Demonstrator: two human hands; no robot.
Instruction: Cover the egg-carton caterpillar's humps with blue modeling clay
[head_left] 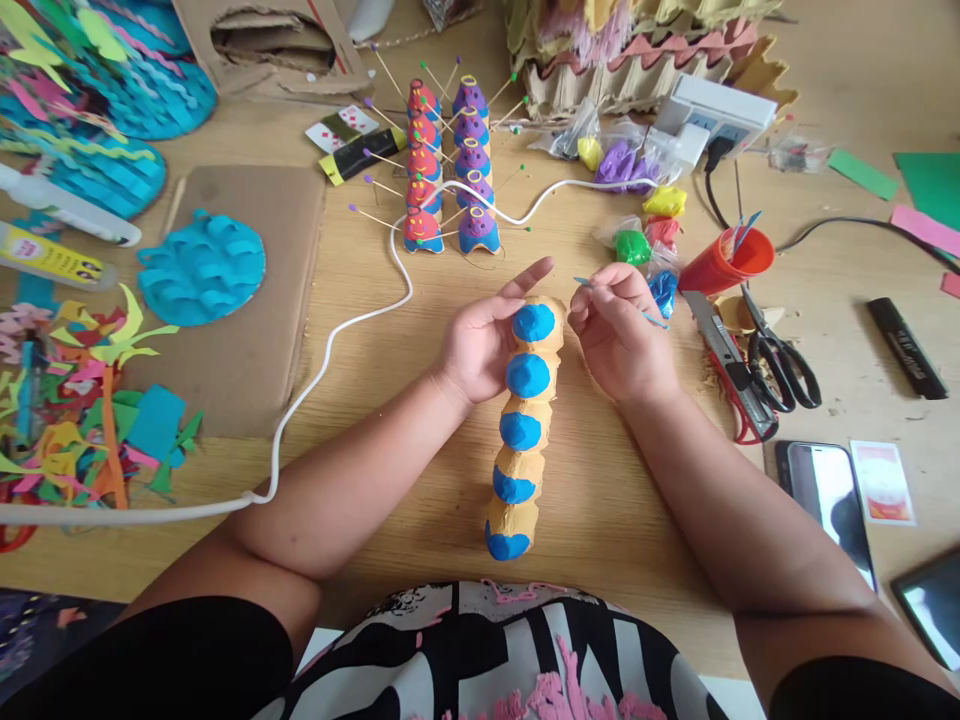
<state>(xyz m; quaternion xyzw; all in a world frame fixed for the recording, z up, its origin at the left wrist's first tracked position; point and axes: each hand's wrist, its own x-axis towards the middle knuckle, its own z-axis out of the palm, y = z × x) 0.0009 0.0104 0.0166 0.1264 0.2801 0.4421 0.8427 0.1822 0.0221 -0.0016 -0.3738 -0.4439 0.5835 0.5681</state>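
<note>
My left hand [484, 340] is closed around the far end of an egg-carton strip [529, 465], its index finger stretched out past the end. The strip is tan, with blue clay caps along its row of bumps, and it reaches back toward my body. On the other side of its far end, my right hand [621, 325] pinches a thin blue stick [656, 321], whose flat tip pokes out beyond the fingers. Two finished-looking carton strips stand ahead: a red one [424, 190] and a purple one [474, 185], both with faces and pins stuck in.
A white cable [330, 345] crosses the table at left. Coloured clay bags [630, 245], an orange cup [731, 262], a box cutter [731, 365], scissors [776, 365] and a phone [825, 500] lie at right. Paper scraps [90, 400] and cardboard [255, 370] lie at left.
</note>
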